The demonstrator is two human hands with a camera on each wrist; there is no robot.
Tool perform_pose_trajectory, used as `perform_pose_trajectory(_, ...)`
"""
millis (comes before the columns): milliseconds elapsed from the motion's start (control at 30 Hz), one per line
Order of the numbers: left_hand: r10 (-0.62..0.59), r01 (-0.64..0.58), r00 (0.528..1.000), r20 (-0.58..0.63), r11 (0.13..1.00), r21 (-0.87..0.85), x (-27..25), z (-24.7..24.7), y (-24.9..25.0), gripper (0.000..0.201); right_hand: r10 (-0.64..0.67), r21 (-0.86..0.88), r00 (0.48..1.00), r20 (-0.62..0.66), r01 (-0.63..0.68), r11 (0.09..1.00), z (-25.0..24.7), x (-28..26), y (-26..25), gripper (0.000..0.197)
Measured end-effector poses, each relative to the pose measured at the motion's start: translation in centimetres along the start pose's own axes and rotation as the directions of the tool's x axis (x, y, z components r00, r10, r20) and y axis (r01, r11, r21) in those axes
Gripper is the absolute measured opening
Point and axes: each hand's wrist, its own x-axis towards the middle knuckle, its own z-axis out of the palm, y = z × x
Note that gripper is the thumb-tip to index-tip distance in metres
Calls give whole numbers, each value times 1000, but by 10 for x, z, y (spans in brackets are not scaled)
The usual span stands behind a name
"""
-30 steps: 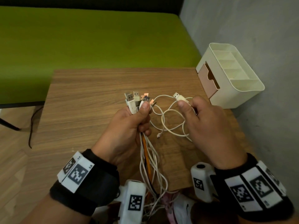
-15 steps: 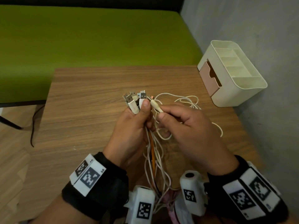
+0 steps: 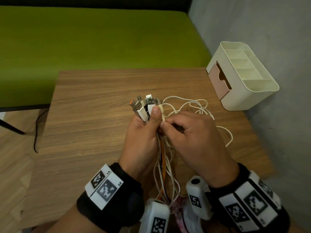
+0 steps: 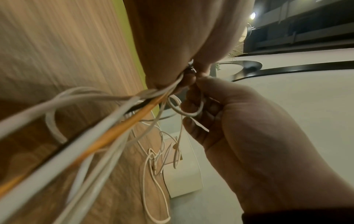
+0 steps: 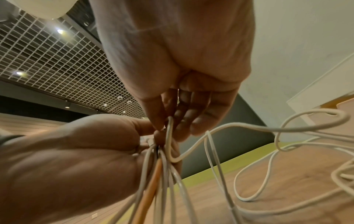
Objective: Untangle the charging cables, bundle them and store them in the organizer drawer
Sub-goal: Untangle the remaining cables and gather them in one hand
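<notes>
My left hand (image 3: pixel 144 130) grips a bunch of charging cables just below their USB plugs (image 3: pixel 143 105), which fan upward above the thumb. White cords and one orange cord (image 3: pixel 162 165) hang from the fist toward my lap. My right hand (image 3: pixel 188 132) pinches a cream cable (image 3: pixel 162 112) right beside the left thumb, its plug level with the others. In the right wrist view the fingers (image 5: pixel 191 115) close on that white cord (image 5: pixel 169 133). Loose white loops (image 3: pixel 193 105) trail over the wooden table (image 3: pixel 94 115). The cream organizer (image 3: pixel 244 76) has its pink drawer (image 3: pixel 218 81) partly pulled out.
The organizer stands at the table's far right corner against a grey wall (image 3: pixel 269 31). A green bench (image 3: pixel 84 39) runs behind the table. A black cord (image 3: pixel 36 132) hangs off the table's left side over the wooden floor.
My right hand carried the cream cable's plug leftward, from apart on the right to against the bunch in my left hand. The loose loops trailed along behind it.
</notes>
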Motion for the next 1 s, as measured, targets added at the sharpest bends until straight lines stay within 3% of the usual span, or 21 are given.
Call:
perform_pose_trajectory(133,-34,33,999,-16,999,-6,1,-1,3,51,-22,21,997,78,20,1000,5,0,-3,25)
perform_pose_trajectory(400,7,-9,994,107,1000,18,1,3,-2,46,11,0,1000,14,-11,1000,-1,4,2,9)
perform_pose_trajectory(533,-18,16,987,159,1000,18,-2,5,-3,46,216,166,976,30,-218,962,-9,4,-1,13)
perform_pose_trajectory(633,-13,17,982,186,1000,-18,-3,6,-4,34,346,295,932,104,-361,884,-12,5,0,17)
perform_pose_trajectory(700,-13,24,985,174,998,-59,-3,5,-3,30,340,350,927,161,-376,858,-10,6,2,18)
perform_pose_trajectory(800,-4,10,990,141,999,-44,-1,-2,2,30,230,461,921,315,-361,811,-10,5,12,31)
perform_pose_trajectory(900,0,4,998,65,998,-70,6,-11,11,25,191,458,866,463,-418,785,-11,2,19,41)
perform_pose_trajectory(1000,-24,32,998,59,989,-147,8,-13,18,20,179,260,858,481,-335,906,-7,-2,15,24)
